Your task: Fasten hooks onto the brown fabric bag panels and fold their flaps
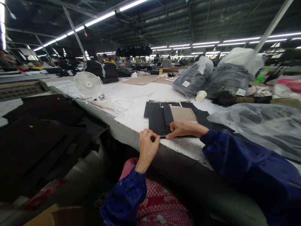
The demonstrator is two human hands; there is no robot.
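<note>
Dark fabric pieces (157, 121) lie in a loose stack at the near edge of the white-covered table. A flat beige rectangular panel (183, 114) rests on top of them. My left hand (148, 143) is at the stack's near left corner, thumb and fingertips pinched on the edge of the dark fabric. Just to its right, my right hand (182, 128) lies over the stack's near edge, fingers curled and thumb pressed down against the fabric edge. Its fingertips are partly hidden, so what they grip is unclear.
A small white fan (88, 84) stands on the table (141, 89) at the left. Plastic-wrapped bundles (232, 73), a paper cup (201, 95) and clear plastic sheeting (261, 124) lie to the right. Dark cloth pieces (44, 135) are piled low at the left.
</note>
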